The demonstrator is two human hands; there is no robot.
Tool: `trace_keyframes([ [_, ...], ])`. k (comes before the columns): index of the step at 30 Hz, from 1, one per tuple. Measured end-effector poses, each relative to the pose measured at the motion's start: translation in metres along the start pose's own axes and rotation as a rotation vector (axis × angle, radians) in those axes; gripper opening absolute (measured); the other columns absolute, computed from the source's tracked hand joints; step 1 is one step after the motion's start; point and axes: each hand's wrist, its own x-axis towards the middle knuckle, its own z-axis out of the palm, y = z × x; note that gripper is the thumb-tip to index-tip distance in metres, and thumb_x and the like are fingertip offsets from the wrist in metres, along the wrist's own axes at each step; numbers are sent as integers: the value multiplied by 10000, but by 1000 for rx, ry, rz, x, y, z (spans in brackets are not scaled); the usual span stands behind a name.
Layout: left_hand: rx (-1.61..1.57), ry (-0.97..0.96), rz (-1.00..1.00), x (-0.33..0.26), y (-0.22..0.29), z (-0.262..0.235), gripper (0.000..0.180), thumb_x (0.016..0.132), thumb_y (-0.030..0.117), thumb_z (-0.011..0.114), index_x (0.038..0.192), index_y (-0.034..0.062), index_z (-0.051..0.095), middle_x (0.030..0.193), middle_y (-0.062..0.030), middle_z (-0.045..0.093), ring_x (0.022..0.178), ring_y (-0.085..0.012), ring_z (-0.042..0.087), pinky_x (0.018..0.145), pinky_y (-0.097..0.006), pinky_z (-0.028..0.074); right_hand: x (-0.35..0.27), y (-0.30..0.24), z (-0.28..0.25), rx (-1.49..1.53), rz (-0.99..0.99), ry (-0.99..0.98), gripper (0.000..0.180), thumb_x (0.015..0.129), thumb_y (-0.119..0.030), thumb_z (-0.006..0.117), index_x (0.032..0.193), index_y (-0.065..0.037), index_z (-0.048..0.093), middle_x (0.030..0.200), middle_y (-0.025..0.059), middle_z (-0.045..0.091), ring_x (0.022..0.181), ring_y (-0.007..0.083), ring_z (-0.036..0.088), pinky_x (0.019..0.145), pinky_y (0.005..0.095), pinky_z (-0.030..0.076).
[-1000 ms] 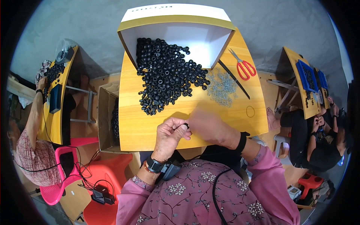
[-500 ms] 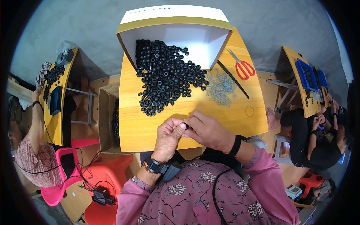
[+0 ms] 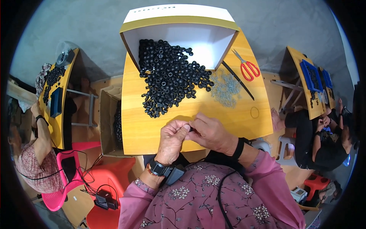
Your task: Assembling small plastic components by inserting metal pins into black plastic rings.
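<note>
Above the near edge of the yellow table (image 3: 141,135), my two hands meet at the fingertips. My left hand (image 3: 171,138) pinches a small black round part (image 3: 190,129) between thumb and forefinger. From the other side my right hand (image 3: 213,133) closes on the same part, its fingertips mostly covering it. A large heap of black round hollow parts (image 3: 167,80) lies beyond my hands, spilling out of an open white box (image 3: 206,32) tipped on its side. To the right of the heap is a pile of tiny clear pieces (image 3: 225,89).
Red-handled scissors (image 3: 249,70) and a thin black rod (image 3: 239,82) lie at the table's right. A rubber band (image 3: 254,112) is near them. A cardboard box (image 3: 108,126) stands left of the table. Other people sit at side tables; a red chair (image 3: 103,183) stands at lower left.
My hands stay together on the small black part, with barely any shift of the fingers. The person at the left table has moved an arm.
</note>
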Motion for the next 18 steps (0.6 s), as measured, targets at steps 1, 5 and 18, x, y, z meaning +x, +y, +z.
trace_keyframes([
  [1,2,5,-18,1,-1,0,88,982,99,617,952,18,631,833,-1,638,671,-63,545,605,-202,431,-1,1,-1,0,-8,-11,223,795,-130,732,887,-32,554,823,108,504,652,295,592,548,390,496],
  [5,45,-99,-25,0,-4,-12,76,981,54,593,980,3,649,882,-7,650,762,-58,595,692,-210,498,-1,-3,-5,-37,-44,-35,246,779,-118,774,949,-27,622,810,85,534,642,249,601,531,357,490],
  [18,61,-10,142,-1,-16,-7,75,977,78,596,924,26,604,818,-19,646,653,-63,548,582,-207,433,-3,-8,-1,112,141,11,321,832,-137,740,1096,-14,607,894,130,569,756,308,631,627,386,523],
])
